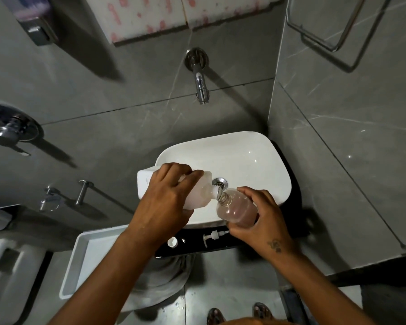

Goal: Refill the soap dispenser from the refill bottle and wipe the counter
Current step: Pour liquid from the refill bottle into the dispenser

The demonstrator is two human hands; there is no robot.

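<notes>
**Refill bottle tipped into the dispenser over the basin**

Nearest the camera, on the glossy black counter (220,248) in front of the basin, lie a round white cap (172,242) and the white plastic pump head (215,236), its tube flat on the surface. Just above them, the right hand (259,221) wraps around a clear, rounded soap dispenser (237,211), fingers curled over its far side and thumb at its base. The dispenser is tilted, neck up and to the left, and holds a pinkish liquid. The left hand (167,204) clasps a boxy, translucent white refill bottle (148,184) lying nearly on its side, fingers spread over its upper face. The bottle's short spout meets the dispenser's open neck directly over the chrome drain (220,182). Both are held above the smooth white ceramic sink (256,158), a rounded rectangle. Farther off, a chrome tap (201,85) juts from the grey, veined wall tiles.
</notes>
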